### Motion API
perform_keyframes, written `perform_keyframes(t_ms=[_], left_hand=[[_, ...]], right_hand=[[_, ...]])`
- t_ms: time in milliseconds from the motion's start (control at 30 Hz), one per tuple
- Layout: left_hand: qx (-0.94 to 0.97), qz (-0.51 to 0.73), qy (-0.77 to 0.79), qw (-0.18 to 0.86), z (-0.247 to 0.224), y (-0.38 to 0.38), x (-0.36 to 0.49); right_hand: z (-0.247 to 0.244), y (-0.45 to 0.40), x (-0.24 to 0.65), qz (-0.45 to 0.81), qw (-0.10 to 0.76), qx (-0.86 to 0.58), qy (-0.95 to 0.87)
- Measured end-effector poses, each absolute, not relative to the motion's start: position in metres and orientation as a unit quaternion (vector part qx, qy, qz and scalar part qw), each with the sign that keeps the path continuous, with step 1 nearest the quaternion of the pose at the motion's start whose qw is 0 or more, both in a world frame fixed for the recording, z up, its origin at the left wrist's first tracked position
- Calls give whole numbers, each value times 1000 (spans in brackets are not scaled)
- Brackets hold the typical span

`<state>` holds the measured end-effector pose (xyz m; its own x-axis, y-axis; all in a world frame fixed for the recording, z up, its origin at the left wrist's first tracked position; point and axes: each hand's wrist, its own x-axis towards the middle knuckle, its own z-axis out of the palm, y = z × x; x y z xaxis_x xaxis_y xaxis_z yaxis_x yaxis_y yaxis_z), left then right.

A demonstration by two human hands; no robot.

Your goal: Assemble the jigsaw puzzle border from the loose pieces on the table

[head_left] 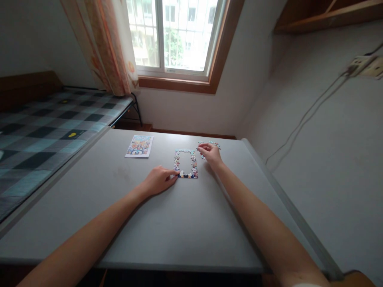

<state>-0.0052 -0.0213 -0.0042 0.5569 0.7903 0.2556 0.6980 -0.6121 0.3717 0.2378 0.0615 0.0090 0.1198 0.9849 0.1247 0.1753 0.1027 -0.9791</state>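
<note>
A rectangular frame of joined puzzle pieces (194, 163) lies on the grey table, its middle bare. My left hand (160, 179) rests beside it, fingertips touching the lower left corner, fingers apart and nothing held. Just right of the frame's upper right corner, my right hand (210, 153) is pinched around a small puzzle piece (198, 149). Loose puzzle pieces (214, 143) lie behind and around that hand, which partly hides them. To the left, a printed picture sheet (139, 146) lies flat.
The grey table (179, 227) meets a white wall on the right, where a cable hangs from a socket (365, 66). A bed with a checked cover (60, 127) stands at the left. A window (185, 36) and a curtain (101, 44) are behind.
</note>
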Motion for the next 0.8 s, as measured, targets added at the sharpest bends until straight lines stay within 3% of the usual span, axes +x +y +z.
perform_keyframes(t_ms=[267, 467, 800], left_hand=[[880, 201, 415, 113, -4, -22, -6], [879, 200, 416, 115, -4, -22, -6], [874, 203, 424, 122, -4, -22, -7]], right_hand=[[4, 20, 237, 435, 524, -533, -503], [-7, 15, 241, 459, 580, -500, -451], [-9, 6, 240, 402, 562, -482, -538]])
